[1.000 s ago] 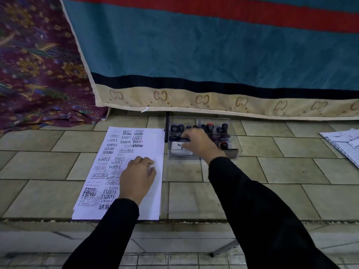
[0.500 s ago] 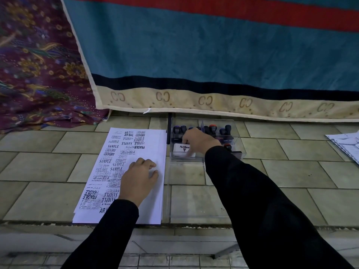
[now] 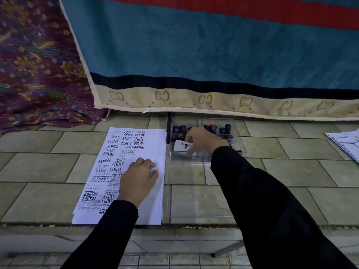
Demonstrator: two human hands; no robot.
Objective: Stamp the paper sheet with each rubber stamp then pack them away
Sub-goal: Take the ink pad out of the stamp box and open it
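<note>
Pinching the pad (image 3: pixel 182 146) by its edge with my right hand (image 3: pixel 204 140), I judge it light, stiff, slick; left hand (image 3: pixel 138 177) rests loose on the paper (image 3: pixel 152 144).

Teal striped blanket (image 3: pixel 213 45), purple floral cloth (image 3: pixel 35 65), tiled surface (image 3: pixel 291 171), papers (image 3: pixel 345 142) at right edge.

Colours we see
Under our left hand (image 3: pixel 138 179), white paper sheet (image 3: pixel 151 144) stamped black; beyond, teal blanket (image 3: pixel 194 45) banded red, black, beige.
</note>
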